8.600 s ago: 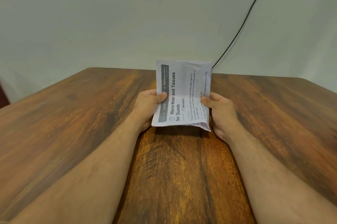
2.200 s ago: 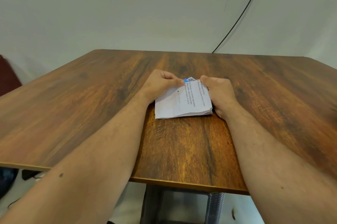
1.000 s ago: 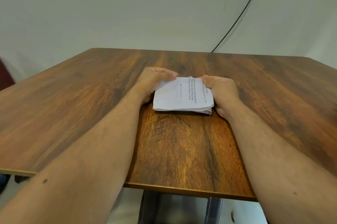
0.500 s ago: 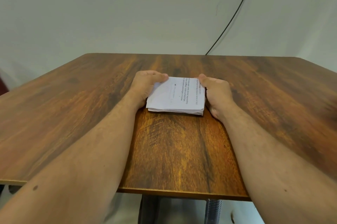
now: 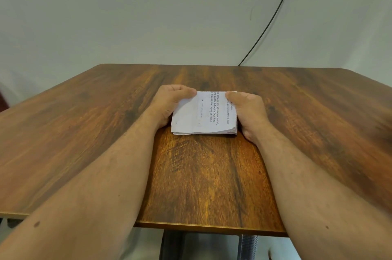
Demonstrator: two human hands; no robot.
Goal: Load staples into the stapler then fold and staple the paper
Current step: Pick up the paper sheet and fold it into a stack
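White printed paper (image 5: 203,114), folded into a thick small rectangle with lines of black text on its top face, lies flat on the brown wood-grain desk (image 5: 203,179), near the middle and between the two bare forearms; the only view is the head camera, looking down and forward. The left hand (image 5: 169,104) has its grip curled at the packet's left edge, thumb tip on the far left corner; the right hand (image 5: 248,109) grips the right edge, thumb pressed on the top face near the far corner. By my judgement the packet is light and limp, yet springy where the layers stack, so it wants pinching at the loose near edge, where the leaves fan slightly, to keep them together. Count: one folded paper, two hands, one black cable (image 5: 273,16) running down the pale wall; no stapler shows anywhere.
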